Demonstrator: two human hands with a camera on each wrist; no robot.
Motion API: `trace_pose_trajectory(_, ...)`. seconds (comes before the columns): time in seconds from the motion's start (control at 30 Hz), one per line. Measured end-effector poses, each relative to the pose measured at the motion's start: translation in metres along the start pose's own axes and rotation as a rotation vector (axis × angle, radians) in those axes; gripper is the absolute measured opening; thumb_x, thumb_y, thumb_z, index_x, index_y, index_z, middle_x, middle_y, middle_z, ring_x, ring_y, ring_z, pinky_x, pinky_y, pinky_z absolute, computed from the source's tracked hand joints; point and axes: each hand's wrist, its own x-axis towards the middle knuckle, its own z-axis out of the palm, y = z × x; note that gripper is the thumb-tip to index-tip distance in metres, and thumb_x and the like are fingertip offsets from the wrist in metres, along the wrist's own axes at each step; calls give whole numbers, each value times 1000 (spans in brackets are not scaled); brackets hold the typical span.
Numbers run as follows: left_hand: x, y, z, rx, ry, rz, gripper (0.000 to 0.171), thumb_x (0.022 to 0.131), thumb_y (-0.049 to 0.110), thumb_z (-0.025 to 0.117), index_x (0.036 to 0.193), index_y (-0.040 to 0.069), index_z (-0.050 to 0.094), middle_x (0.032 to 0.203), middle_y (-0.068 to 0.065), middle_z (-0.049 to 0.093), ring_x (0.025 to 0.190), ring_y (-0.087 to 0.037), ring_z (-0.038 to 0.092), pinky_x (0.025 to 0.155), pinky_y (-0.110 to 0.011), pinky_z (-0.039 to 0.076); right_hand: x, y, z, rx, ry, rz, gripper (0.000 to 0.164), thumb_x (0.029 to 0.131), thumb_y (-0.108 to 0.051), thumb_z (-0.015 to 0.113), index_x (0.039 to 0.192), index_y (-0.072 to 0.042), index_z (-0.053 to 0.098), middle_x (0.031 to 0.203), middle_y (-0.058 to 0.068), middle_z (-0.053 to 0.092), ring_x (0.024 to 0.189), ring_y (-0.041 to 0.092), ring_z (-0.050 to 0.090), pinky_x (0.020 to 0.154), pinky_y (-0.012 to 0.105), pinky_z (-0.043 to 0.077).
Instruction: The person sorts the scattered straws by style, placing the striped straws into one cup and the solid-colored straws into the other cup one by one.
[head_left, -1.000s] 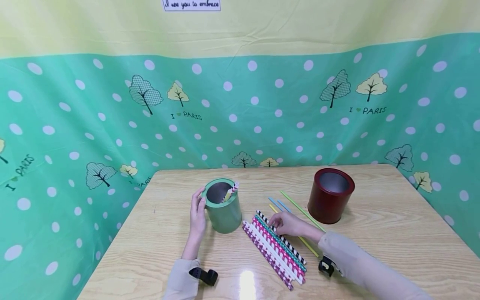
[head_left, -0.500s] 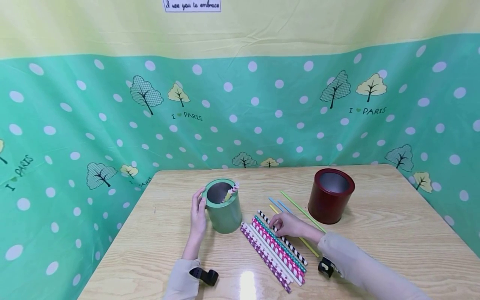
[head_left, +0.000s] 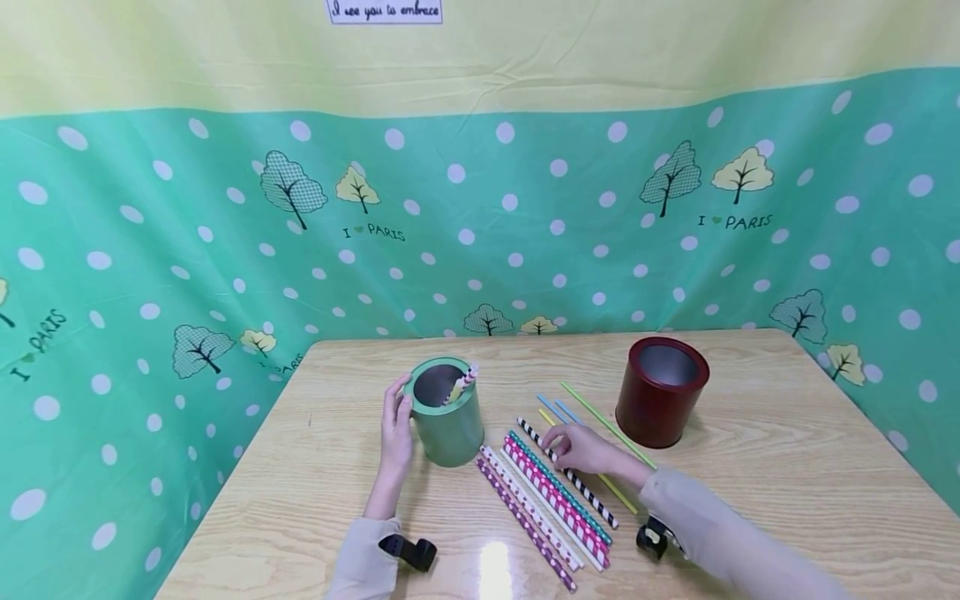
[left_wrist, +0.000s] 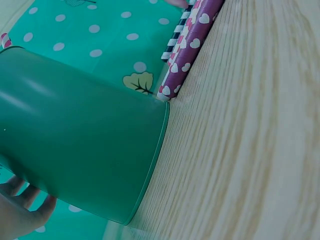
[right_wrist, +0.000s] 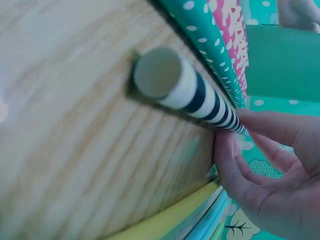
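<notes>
My left hand holds the left side of a green canister near its rim; bent fingers touch the wall in the left wrist view. Several striped and yellow paper straws lean inside it. With thumb and fingertips, my right hand pinches a black-and-white striped paper straw, lying close along the tabletop. In the right wrist view that straw's open end faces the camera. To its left lie a teal dotted straw, pink-and-white straws, white ones and a purple heart-patterned straw.
A dark red canister stands at the back right of the wooden table. Beyond the right hand lie a green straw, a yellow straw and two blue straws. A green dotted curtain hangs behind.
The row of straws has spread out: the purple straw has shifted left and toward the front, and the black-and-white one slightly right with my right hand. The left hand stays in place.
</notes>
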Motion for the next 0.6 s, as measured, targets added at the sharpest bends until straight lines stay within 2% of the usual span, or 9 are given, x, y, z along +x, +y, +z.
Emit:
trace_pose_trajectory(0.23,-6,22,4,16,-1,6,34,94,6,33,126,-5,37,111,-29,49,96,-21,46,75,-18,35,-3,-4,-5,51,38,46,26,78,3,59,103,3,57,76,8,56,62,13,48,53,24,40)
trace_pose_trajectory(0.33,-6,25,5,17,-3,4,34,94,6,33,126,-5,36,112,-29,49,97,-21,46,76,-18,35,-5,-7,-6,58,58,64,26,79,3,59,104,2,57,79,9,55,64,14,49,53,25,41)
trace_pose_trajectory(0.6,-5,22,5,6,-7,0,34,94,5,33,127,-4,36,114,-28,49,97,-15,47,76,-17,35,-9,-15,-7,160,118,100,30,80,0,59,109,1,55,83,11,55,65,17,52,54,32,45)
